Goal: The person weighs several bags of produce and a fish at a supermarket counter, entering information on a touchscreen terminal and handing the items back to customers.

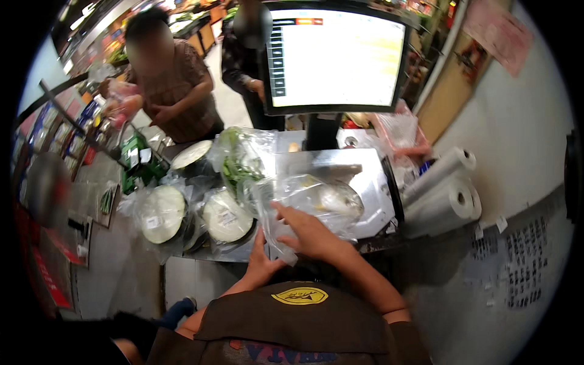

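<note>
A clear plastic bag (292, 191) lies across the metal weighing plate (375, 175), with a pale, rounded item (338, 200) inside; I cannot tell which kind of produce it is. The bag's loose mouth hangs towards me, between my two hands. My left hand (261, 261) has its thumb and fingers around the edge of that mouth. From the right, my right hand (315, 232) reaches over the bag's neck with the index finger stretched out; whether it grips the film is unclear. Just left of the bag sits a wrapped, cut winter melon piece (228, 215) bearing a label.
More wrapped melon pieces (163, 214) and bagged leafy greens (239, 159) crowd the counter's left. A lit screen (337, 57) rises behind the plate. Plastic bag rolls (438, 198) and a pink basket (404, 132) stand right. A person (175, 91) across the counter holds bagged fruit (124, 102).
</note>
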`<move>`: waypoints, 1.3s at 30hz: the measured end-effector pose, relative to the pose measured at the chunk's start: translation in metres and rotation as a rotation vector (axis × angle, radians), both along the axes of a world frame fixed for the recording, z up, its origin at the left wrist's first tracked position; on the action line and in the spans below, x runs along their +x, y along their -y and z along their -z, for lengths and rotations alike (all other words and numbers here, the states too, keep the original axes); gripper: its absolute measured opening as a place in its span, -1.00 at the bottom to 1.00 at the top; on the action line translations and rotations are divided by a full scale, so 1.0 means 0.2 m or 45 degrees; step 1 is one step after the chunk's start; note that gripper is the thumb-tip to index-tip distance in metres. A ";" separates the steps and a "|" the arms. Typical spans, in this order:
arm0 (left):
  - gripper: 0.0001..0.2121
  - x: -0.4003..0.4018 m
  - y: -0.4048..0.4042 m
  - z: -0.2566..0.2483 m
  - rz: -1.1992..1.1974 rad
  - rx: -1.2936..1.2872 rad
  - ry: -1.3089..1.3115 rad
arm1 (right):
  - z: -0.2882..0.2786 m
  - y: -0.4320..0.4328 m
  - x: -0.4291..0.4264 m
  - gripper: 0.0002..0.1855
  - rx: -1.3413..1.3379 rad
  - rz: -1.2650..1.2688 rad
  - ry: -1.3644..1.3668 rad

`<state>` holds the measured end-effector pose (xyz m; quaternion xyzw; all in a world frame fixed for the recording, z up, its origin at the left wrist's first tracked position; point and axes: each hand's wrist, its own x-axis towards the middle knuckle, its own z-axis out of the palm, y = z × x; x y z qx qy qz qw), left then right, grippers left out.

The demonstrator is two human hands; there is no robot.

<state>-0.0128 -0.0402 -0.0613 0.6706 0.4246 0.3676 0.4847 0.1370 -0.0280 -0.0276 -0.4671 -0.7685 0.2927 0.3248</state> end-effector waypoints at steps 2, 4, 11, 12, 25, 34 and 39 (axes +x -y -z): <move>-0.42 0.06 -0.03 0.01 -0.054 -0.087 0.188 | 0.03 0.10 0.06 -0.40 0.023 0.104 -0.125; -0.64 0.11 -0.04 0.01 -0.198 -0.315 0.564 | 0.08 0.20 0.17 -0.50 0.102 0.400 -0.256; -0.73 0.01 0.03 0.06 -0.310 -0.325 0.648 | 0.49 0.61 0.75 -0.70 -0.223 1.604 0.029; -0.73 0.00 0.04 0.06 -0.376 -0.324 0.602 | 0.51 0.60 0.76 -0.71 -0.266 1.587 0.073; -0.90 -0.11 0.26 0.12 -0.606 -0.530 0.481 | 0.20 0.31 0.70 -0.91 -0.094 0.637 -0.304; -0.94 -0.12 0.22 0.14 -0.590 -0.463 0.605 | 0.15 -0.12 0.45 -0.68 0.107 0.503 0.648; -0.92 -0.17 0.13 0.11 -0.440 -0.623 0.685 | -0.01 -0.13 0.35 -0.36 0.127 0.436 0.511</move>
